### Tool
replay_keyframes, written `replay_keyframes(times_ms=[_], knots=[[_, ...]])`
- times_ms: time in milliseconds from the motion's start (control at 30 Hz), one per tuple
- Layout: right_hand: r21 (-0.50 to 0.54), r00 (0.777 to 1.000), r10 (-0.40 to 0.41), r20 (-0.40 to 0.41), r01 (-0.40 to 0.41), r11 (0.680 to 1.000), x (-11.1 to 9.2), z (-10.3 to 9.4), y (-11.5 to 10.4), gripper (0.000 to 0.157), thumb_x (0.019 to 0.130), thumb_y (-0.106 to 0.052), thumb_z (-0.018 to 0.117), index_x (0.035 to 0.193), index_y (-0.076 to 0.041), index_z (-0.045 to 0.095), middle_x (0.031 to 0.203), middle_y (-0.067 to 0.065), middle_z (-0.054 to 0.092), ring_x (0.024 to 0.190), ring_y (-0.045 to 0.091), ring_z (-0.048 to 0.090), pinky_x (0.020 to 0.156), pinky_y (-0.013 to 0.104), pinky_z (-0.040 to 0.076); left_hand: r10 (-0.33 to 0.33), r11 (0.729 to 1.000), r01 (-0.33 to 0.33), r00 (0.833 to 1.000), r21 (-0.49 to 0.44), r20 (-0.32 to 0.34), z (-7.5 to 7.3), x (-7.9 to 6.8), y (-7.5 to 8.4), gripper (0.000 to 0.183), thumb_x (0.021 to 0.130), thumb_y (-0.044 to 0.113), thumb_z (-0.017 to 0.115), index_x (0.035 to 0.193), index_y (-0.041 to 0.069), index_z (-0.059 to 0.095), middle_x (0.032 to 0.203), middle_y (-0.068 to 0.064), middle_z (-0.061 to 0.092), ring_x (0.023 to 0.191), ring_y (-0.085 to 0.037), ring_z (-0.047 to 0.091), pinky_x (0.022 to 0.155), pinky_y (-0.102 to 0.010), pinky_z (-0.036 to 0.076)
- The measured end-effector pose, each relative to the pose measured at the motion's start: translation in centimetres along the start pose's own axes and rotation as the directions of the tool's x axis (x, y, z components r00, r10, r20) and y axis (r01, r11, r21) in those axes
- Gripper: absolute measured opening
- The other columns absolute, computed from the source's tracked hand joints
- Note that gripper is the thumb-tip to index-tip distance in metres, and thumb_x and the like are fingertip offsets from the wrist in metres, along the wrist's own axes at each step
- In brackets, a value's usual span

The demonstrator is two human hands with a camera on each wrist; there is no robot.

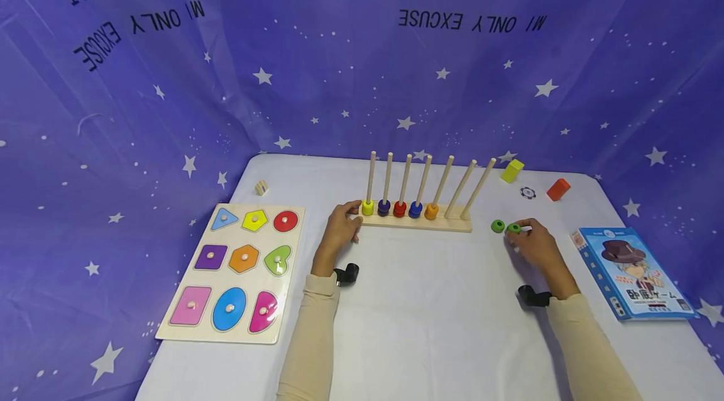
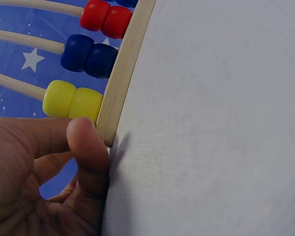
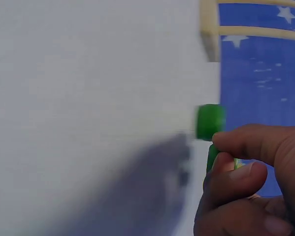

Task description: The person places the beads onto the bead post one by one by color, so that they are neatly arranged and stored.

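A wooden bead rack (image 1: 415,221) with several upright pegs stands at the back middle of the table. Pairs of yellow beads (image 2: 72,99), dark blue beads (image 2: 89,56) and red beads (image 2: 106,18) sit at the bottom of its left pegs, followed by blue beads (image 1: 415,210) and orange beads (image 1: 432,212); the two rightmost pegs are bare. My left hand (image 1: 341,228) holds the rack's left end between thumb and fingers. Right of the rack, my right hand (image 1: 534,245) pinches a green bead (image 1: 513,227), partly hidden by the fingers. Another green bead (image 3: 210,122) lies just left of it.
On the left lies a shape puzzle board (image 1: 219,276), with a small striped block (image 1: 261,187) behind it. A yellow-green block (image 1: 512,171), a round chip (image 1: 528,193) and an orange-red block (image 1: 559,190) are at the back right. A blue game box (image 1: 633,274) lies at the right.
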State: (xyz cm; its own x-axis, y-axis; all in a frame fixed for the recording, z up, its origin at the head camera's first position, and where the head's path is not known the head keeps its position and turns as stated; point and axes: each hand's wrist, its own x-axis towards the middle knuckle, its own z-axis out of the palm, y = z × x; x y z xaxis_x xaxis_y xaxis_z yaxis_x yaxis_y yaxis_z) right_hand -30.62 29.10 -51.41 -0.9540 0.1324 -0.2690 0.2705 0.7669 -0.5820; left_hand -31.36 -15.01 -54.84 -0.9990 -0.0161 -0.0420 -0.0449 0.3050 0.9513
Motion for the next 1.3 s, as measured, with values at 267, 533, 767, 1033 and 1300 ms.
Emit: replay_keyframes(times_ms=[267, 533, 767, 1033, 1300], knots=[[-0.032, 0.956, -0.215, -0.199, 0.213, 0.977, -3.1, -5.5, -7.4, 0.065, 0.093, -0.048, 0.053, 0.133, 0.002, 0.045, 0.100, 0.019, 0.052, 0.079, 0.030, 0.053, 0.053, 0.030, 0.046, -0.001, 1.000, 0.001, 1.000, -0.020, -0.009, 0.3, 0.3, -0.3, 0.047, 0.088, 0.000, 0.058, 0.135, 0.007, 0.054, 0.111, -0.013, 0.051, 0.043, -0.012, 0.050, 0.039, -0.026, 0.049], [-0.062, 0.880, -0.415, -0.231, 0.412, 0.909, -5.5, -8.7, -16.3, 0.058, 0.093, -0.044, 0.055, 0.134, -0.002, 0.049, 0.099, 0.014, 0.056, 0.081, 0.027, 0.055, 0.051, 0.031, 0.045, -0.001, 1.000, 0.001, 1.000, -0.005, -0.016, 0.0, 0.5, -0.1, 0.047, 0.089, 0.001, 0.059, 0.135, 0.008, 0.054, 0.110, -0.012, 0.051, 0.042, -0.011, 0.050, 0.038, -0.025, 0.048], [-0.090, 0.868, -0.470, -0.158, 0.462, 0.883, -4.9, -7.3, -18.9, 0.049, 0.093, -0.038, 0.059, 0.130, -0.007, 0.053, 0.094, 0.010, 0.058, 0.085, 0.025, 0.055, 0.058, 0.033, 0.043, -0.008, 1.000, 0.008, 1.000, 0.006, -0.015, 0.3, 0.5, -0.3, 0.047, 0.089, 0.003, 0.059, 0.135, 0.009, 0.054, 0.111, -0.011, 0.052, 0.042, -0.011, 0.050, 0.039, -0.024, 0.048], [-0.100, 0.876, -0.468, -0.118, 0.458, 0.883, -4.4, -5.8, -18.6, 0.043, 0.092, -0.030, 0.062, 0.126, -0.004, 0.055, 0.091, 0.010, 0.059, 0.076, 0.026, 0.053, 0.055, 0.032, 0.042, -0.008, 1.000, 0.008, 1.000, 0.016, 0.012, 0.6, 0.0, -0.6, 0.047, 0.089, 0.002, 0.059, 0.135, 0.007, 0.053, 0.112, -0.011, 0.054, 0.042, -0.011, 0.050, 0.040, -0.027, 0.050], [-0.073, 0.885, -0.448, -0.127, 0.443, 0.894, -4.6, -5.8, -18.6, 0.078, 0.087, -0.053, 0.061, 0.147, -0.013, 0.032, 0.092, 0.010, 0.055, 0.078, 0.026, 0.053, 0.061, 0.036, 0.044, 0.006, 1.000, -0.006, 1.000, -0.008, -0.005, 0.1, 0.1, -0.2, 0.047, 0.089, 0.001, 0.059, 0.135, 0.007, 0.053, 0.112, -0.014, 0.052, 0.043, -0.013, 0.051, 0.040, -0.026, 0.050]])
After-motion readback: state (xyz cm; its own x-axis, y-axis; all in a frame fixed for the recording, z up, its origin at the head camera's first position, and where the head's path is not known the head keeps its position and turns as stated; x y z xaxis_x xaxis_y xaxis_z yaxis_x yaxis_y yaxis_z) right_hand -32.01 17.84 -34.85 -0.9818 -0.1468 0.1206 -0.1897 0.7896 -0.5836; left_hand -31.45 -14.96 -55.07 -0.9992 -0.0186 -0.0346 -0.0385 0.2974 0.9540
